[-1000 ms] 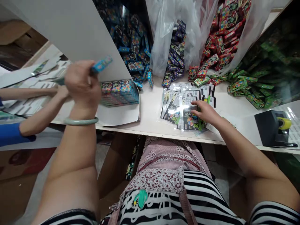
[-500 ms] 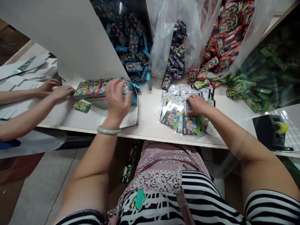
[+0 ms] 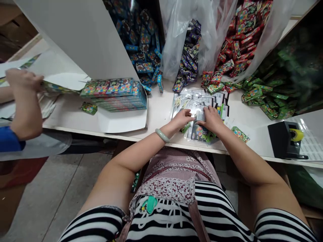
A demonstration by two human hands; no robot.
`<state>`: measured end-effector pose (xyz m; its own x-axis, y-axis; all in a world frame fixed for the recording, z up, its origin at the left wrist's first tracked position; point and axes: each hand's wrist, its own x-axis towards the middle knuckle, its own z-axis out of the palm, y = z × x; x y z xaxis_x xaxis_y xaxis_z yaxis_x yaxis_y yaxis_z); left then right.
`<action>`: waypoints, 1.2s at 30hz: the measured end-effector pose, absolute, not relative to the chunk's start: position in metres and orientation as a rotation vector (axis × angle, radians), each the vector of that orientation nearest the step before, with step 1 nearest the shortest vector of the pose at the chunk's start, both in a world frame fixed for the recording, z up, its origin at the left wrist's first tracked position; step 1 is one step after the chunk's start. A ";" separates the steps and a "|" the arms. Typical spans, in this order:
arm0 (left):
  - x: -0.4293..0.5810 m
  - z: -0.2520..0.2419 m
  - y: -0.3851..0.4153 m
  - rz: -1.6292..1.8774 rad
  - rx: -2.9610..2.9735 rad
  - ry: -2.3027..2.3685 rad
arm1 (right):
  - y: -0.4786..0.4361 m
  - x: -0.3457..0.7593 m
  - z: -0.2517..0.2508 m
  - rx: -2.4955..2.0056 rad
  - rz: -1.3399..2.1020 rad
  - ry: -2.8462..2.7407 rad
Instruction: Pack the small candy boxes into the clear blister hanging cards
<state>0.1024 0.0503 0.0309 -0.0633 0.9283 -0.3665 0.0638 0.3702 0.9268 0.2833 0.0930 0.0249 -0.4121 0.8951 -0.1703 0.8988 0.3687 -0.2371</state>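
Faces long white tabletop (image 3: 158,116), both bare hands nr its front edge, R of ctr, over fanned pile of flat clear-plastic pkts w/ black, green & multicolour printed cards (image 3: 202,134). Has L hand (image 3: 183,120), w/ pale green bangle (image 3: 163,135) at wrist, on pile's L side, fingers half curled, tips at edge of top pkt; can't tell if gripping or only touching. Lays R hand (image 3: 213,120) over same pkt, thumb & fingers parted across it; can't tell if pinching. Wears black-and-white striped top (image 3: 219,208) under pink floral apron (image 3: 166,188). Has, L of pile by front edge, open white cardboard tray (image 3: 123,123) bearing neat block of small multicolour printed boxes (image 3: 113,94), plus loose small green box (image 3: 88,108) just L of tray. Has, R of R wrist, second small green box (image 3: 239,134) and, toward tabletop's R end, black tape dispenser w/ yellow roll (image 3: 281,139). Faces, along back edge L to R, heaps of small blue boxes (image 3: 145,65), purple boxes (image 3: 188,64) and red boxes (image 3: 242,50) btwn clear plastic bags (image 3: 174,50), then green boxes (image 3: 270,97). Shares tabletop's L end w/ co-worker's closed hand (image 3: 24,79), blue sleeve (image 3: 11,139) below, nr white card piece (image 3: 67,80); can't tell if clutching it.
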 end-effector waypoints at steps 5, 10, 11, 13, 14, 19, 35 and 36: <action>0.122 0.031 0.058 1.005 0.835 1.449 | 0.094 0.281 0.033 1.743 -0.502 2.604; 0.123 0.047 0.051 1.074 1.031 1.411 | 0.106 0.301 0.055 1.762 -0.541 2.978; 0.118 0.054 0.049 1.091 1.142 1.390 | 0.108 0.306 0.061 1.749 -0.579 3.069; 0.107 0.067 0.044 1.117 1.434 1.354 | 0.107 0.313 0.073 1.756 -0.730 3.188; 0.101 0.073 0.042 1.122 1.581 1.344 | 0.105 0.315 0.079 1.781 -0.849 3.209; 0.083 0.092 0.027 1.045 2.007 1.376 | 0.088 0.317 0.104 1.604 -1.624 2.933; 0.085 0.087 0.000 0.642 2.429 1.686 | 0.080 0.296 0.109 1.174 -2.318 2.491; 0.083 0.086 0.001 0.648 2.387 1.675 | 0.079 0.294 0.110 1.164 -2.285 2.520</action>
<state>0.0832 0.0008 0.0861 0.2814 0.9242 0.2581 0.8574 -0.3630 0.3650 0.2943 0.0787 0.1102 -0.6998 0.7095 -0.0831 0.1521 0.0343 -0.9878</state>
